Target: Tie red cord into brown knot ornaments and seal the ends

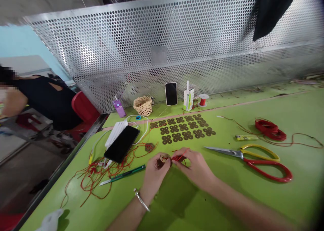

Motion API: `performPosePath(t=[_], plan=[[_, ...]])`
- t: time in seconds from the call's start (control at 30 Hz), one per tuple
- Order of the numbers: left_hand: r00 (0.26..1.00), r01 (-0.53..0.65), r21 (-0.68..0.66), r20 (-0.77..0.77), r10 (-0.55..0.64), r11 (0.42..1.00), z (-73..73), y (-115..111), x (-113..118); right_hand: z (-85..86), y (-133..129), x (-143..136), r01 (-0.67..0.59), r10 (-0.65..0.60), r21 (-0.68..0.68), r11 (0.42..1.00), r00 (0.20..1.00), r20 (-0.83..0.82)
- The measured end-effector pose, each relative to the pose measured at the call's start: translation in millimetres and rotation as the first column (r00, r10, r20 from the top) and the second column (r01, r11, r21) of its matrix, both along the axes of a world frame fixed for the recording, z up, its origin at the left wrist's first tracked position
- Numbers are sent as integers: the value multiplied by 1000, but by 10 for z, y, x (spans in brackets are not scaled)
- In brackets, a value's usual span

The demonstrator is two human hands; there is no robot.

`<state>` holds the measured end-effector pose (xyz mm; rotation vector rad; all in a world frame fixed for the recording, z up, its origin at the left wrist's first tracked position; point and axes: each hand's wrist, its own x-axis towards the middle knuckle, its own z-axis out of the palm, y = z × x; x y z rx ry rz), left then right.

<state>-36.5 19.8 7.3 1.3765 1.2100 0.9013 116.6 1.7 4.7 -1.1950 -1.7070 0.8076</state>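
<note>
My left hand (158,167) is closed, pinching what looks like round brownish coins (165,156) at the middle of the table's near side. Right beside it, my right hand (194,166) is closed on red cord (182,155), its fingertips almost meeting the left ones. Fingers hide part of the coins and the cord. Beyond my hands lie rows of dark bronze coins (187,135) in clusters like four-petal flowers. A coin piece bound with red cord (149,147) rests just left of them.
Scissors (243,154) and a coil of red cord (270,129) lie right, with a lighter (246,137). Left are a green cutter knife (130,172), tangled red cords (97,182) and a phone (122,144). A basket (143,106) stands before the perforated metal screen (141,69). A person (48,99) sits left.
</note>
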Motion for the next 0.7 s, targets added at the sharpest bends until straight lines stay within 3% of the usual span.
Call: performPosePath(t=[0.3,0.7], plan=[[989,120,3,85,-120,993,-128,25,-45,11,8,12,9,-11,-66,998,999,-39],[983,53,-74,177,-39,996,-48,26,-24,48,48,5,-68,21,-233,970,980,-199]])
